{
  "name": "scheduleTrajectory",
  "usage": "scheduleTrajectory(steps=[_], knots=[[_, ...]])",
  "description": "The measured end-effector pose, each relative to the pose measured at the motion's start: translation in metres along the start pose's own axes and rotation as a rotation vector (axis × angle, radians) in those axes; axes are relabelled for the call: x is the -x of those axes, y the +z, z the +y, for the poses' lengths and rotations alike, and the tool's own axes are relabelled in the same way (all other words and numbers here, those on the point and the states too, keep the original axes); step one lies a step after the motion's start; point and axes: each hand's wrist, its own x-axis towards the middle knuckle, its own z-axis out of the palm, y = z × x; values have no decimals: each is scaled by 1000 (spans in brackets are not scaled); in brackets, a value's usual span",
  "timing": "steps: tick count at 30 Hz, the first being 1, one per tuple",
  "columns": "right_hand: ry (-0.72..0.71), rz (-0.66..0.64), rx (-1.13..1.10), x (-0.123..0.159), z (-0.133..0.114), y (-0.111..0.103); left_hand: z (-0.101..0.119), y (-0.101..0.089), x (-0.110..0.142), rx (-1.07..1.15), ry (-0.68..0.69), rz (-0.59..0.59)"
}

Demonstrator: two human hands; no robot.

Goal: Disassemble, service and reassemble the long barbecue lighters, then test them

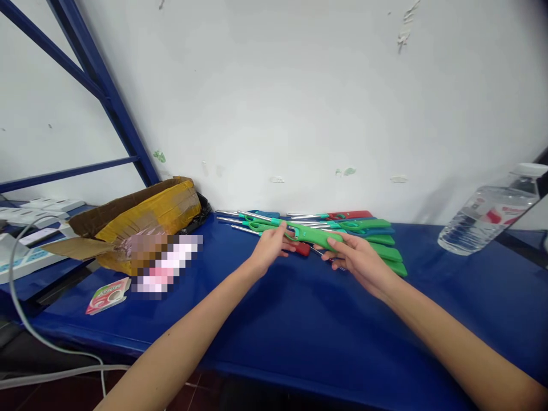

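Both my hands hold one green long-nosed lighter (314, 234) above the blue table (295, 319). My left hand (270, 246) pinches it near the metal nozzle end. My right hand (357, 258) grips the green handle end, fingers curled round it. Just behind lies a row of several more lighters (363, 228) in green, blue and red, their metal nozzles pointing left. A red lighter (302, 249) lies under the held one.
A torn cardboard box (141, 220) with yellow tape stands at the left. A small red-and-white packet (108, 295) lies near the table's front left edge. A clear water bottle (488, 214) leans at the right. White power strips (29, 228) and a grey cable (43, 337) sit far left.
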Motion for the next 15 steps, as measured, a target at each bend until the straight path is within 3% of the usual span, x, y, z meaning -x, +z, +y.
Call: scheduleTrajectory(steps=[2,4,7,10,15], knots=[[9,38,-56,-2,1,-2,-5,2,5,-355,285,49],[3,55,-90,-4,2,-2,-8,4,12,-644,582,-15],[-7,45,-75,-5,3,-1,-9,6,17,-842,927,-84],[-4,32,-40,-5,6,2,-9,3,13,-998,1055,-56],[-23,-27,-5,-4,11,5,-12,-7,3,-1124,1066,-93]])
